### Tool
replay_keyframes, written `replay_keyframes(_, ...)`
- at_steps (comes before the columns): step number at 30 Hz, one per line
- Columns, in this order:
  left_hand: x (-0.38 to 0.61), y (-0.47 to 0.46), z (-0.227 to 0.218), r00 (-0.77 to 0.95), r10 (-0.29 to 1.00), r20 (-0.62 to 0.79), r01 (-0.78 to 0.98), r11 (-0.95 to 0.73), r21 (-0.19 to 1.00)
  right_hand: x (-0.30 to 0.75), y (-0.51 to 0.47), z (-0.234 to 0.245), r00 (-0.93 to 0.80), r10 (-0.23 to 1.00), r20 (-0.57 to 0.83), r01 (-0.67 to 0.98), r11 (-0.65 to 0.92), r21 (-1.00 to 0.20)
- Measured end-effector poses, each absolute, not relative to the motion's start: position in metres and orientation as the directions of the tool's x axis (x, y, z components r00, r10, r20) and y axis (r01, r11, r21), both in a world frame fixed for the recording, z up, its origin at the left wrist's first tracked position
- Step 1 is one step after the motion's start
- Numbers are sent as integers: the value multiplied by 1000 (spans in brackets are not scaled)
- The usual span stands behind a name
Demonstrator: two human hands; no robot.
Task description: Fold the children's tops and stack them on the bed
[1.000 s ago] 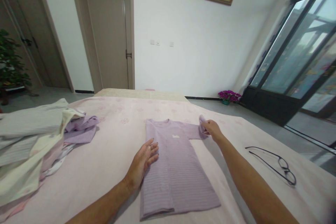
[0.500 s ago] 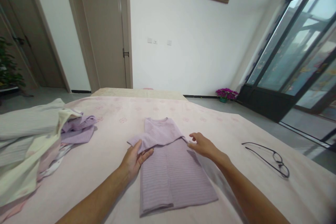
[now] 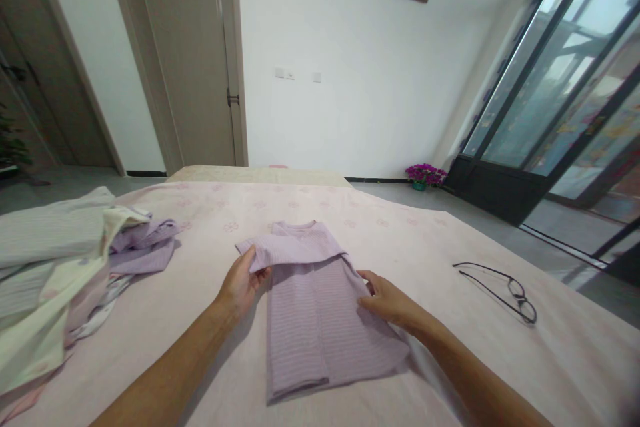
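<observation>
A lilac ribbed long-sleeved shirt [image 3: 320,327] lies in front of me, its neckline pointing away. One side is folded inward over the body, and a sleeve [image 3: 295,252] crosses the chest toward the left. My left hand [image 3: 243,283] pinches the cuff end of that sleeve between thumb and fingers, lifting it slightly. On the opposite side, my right hand [image 3: 383,297] grips the shirt's right edge, thumb on top and fingers partly hidden beneath. That edge is raised a little off the bed.
The pink flowered sheet [image 3: 215,373] spreads under everything. At left rests a heap of clothes [image 3: 55,260], grey, cream and purple. A pair of glasses [image 3: 517,293] lies at right. Beyond the bed are a door [image 3: 185,60], a purple flower pot [image 3: 424,177] and glass doors [image 3: 525,87].
My right hand has come down and closed on the shirt's right edge, lifting it. My left hand has drawn the sleeve's cuff slightly up and left. The view has shifted a little.
</observation>
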State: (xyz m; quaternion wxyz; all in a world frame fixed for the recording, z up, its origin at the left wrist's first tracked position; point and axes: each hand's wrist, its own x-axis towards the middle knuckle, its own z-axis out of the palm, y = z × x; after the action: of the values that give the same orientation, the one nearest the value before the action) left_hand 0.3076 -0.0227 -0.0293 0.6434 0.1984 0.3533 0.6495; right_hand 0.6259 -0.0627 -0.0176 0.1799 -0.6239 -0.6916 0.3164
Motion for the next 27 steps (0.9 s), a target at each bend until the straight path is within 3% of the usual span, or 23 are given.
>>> replay_keyframes(4,298,-19,-17,-182,969,-168,-665,4,747,593,-65,-14,-202,975,-98,766,95,-636)
replay_keyframes(10,282,-15,-1,-233,969,-88,-626,-80,776,562,-79,-9,-338,926,-168,786,179,-591)
replay_keyframes(19,276,-20,11,-278,957,78,-417,-194,888,560,-112,-6,-458,882,-110,856,404,-324)
replay_keyframes(23,279,-26,18,-289,951,112,-281,-196,940,566,-98,-6,-439,897,-57,838,386,-386)
replay_keyframes(27,288,-36,24,-233,941,244,-153,-283,947,578,-50,-13,-277,957,82,753,269,-600)
